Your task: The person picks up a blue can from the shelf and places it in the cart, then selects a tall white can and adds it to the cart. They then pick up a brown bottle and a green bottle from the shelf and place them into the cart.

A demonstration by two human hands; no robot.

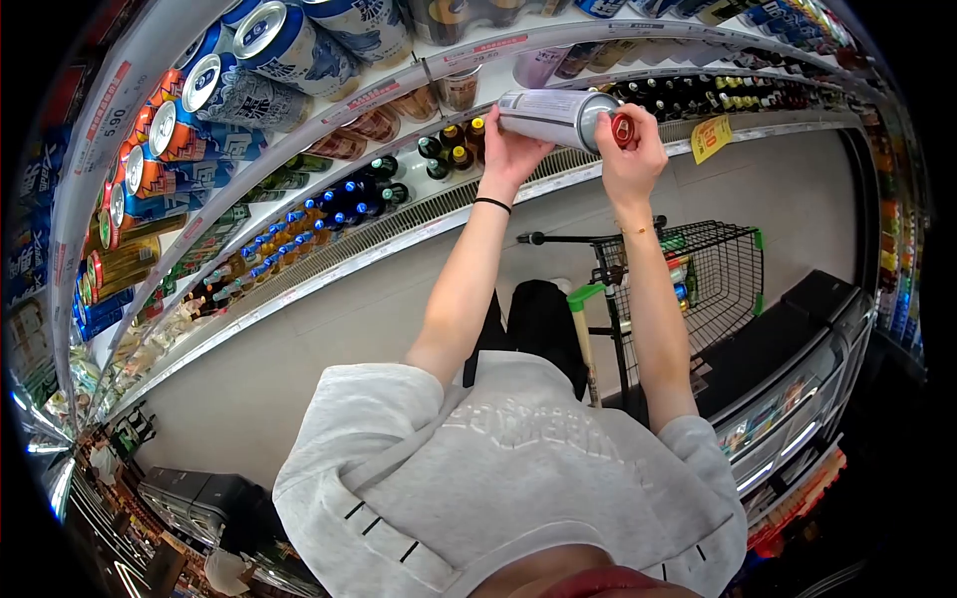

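A tall pale silver-lavender drink can [551, 119] lies tilted nearly sideways between my two hands, in front of the shelves. My left hand [513, 152] is closed round its far-left end, with the palm under it. At the other end, my right hand [633, 154] grips the can near its rim, thumb and fingers about a red round top with a ring pull [623, 129]. The print on the can is too small to read.
Shelves of cans [224, 95] curve along the left and top. Dark bottles with blue caps [344, 204] stand lower down. A black wire shopping cart [723, 289] with green corners holds some items at my right. A yellow price tag [711, 138] hangs from the shelf edge.
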